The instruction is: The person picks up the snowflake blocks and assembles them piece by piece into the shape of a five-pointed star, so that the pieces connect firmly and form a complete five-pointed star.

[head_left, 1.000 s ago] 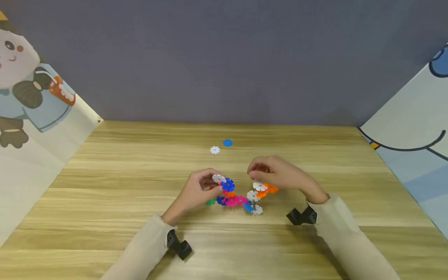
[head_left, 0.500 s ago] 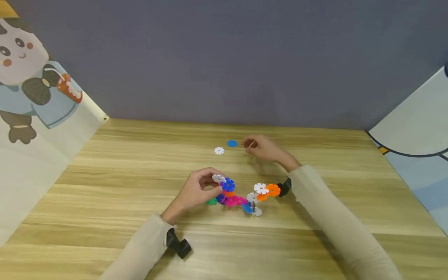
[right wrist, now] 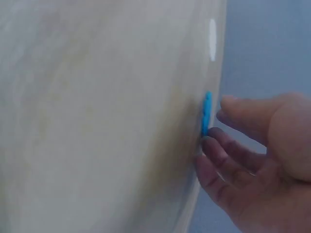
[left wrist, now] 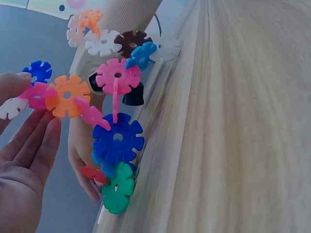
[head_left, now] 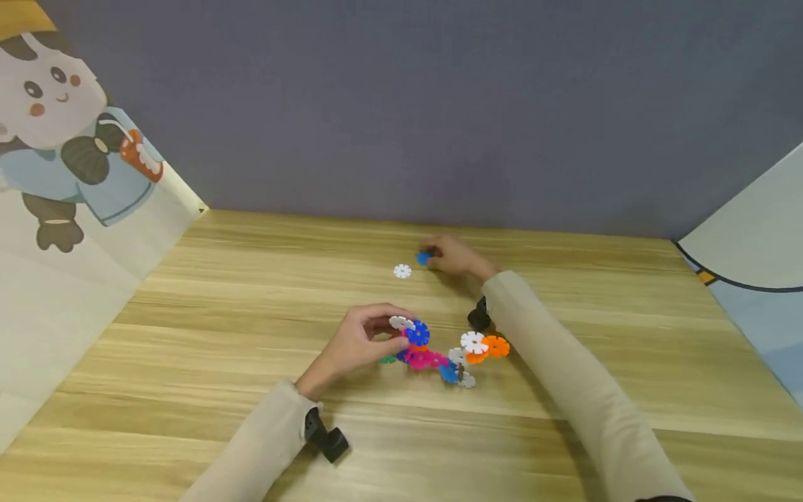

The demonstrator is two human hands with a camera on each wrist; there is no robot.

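Observation:
My left hand point(head_left: 357, 345) pinches one end of a joined chain of slotted flower-shaped plastic discs point(left wrist: 118, 138). White, blue, pink, orange, brown, red and green pieces link together in the left wrist view. Thumb and fingers hold it near a pink disc point(left wrist: 37, 95) and a blue disc point(left wrist: 39, 71). At the back of the table, my right hand point(head_left: 453, 256) reaches a loose blue disc point(head_left: 423, 259) lying flat. In the right wrist view, fingertips touch or nearly touch that disc's edge, while the thumb stands a little apart from it.
A loose white disc point(head_left: 402, 270) lies left of the blue one on the wooden table point(head_left: 251, 293). Behind stands a grey panel point(head_left: 401, 111). Side panels with cartoon prints flank the table, and a black wrist camera point(head_left: 479, 315) sits under the right sleeve.
My right hand has moved from above the chain's right end back to the loose blue disc. The left hand keeps its hold on the chain. The head view has shifted slightly.

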